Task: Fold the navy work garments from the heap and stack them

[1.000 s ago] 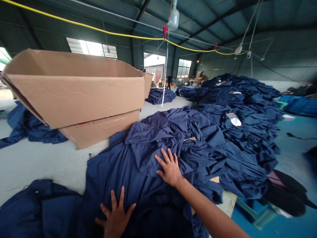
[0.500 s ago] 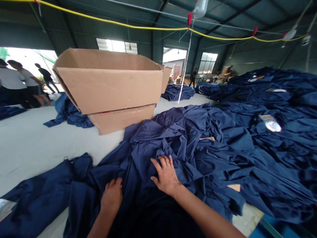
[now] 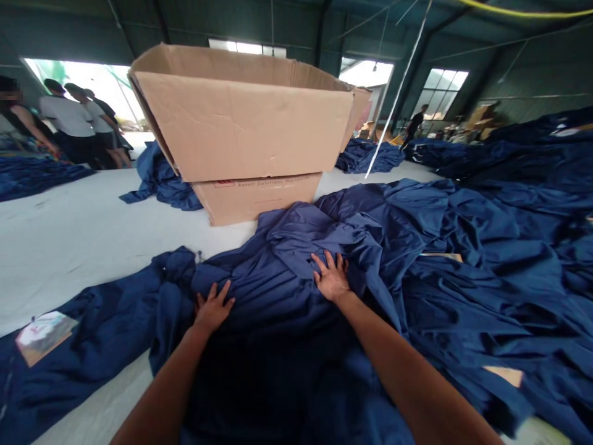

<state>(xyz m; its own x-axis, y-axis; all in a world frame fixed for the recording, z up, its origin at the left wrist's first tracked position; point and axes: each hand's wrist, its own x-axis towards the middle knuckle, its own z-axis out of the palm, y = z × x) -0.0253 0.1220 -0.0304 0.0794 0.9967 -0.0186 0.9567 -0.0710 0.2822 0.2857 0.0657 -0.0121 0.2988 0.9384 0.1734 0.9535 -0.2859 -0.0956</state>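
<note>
I am looking remotely across a large, dim hall, with a dark greenish wall [image 3: 546, 80] closing it off. Daylight is pouring through a wide opening [image 3: 125, 86] at far left, and a narrow window strip [image 3: 241, 47] is glowing high up. Farther right, a bright doorway [image 3: 368, 71] and a paned window [image 3: 442, 93] are letting in more light. A dark post [image 3: 319, 37] is standing between strip and doorway. A yellow cable [image 3: 523, 10] is crossing the top right, and a pale tabletop [image 3: 50, 241] is stretching across the left.
</note>
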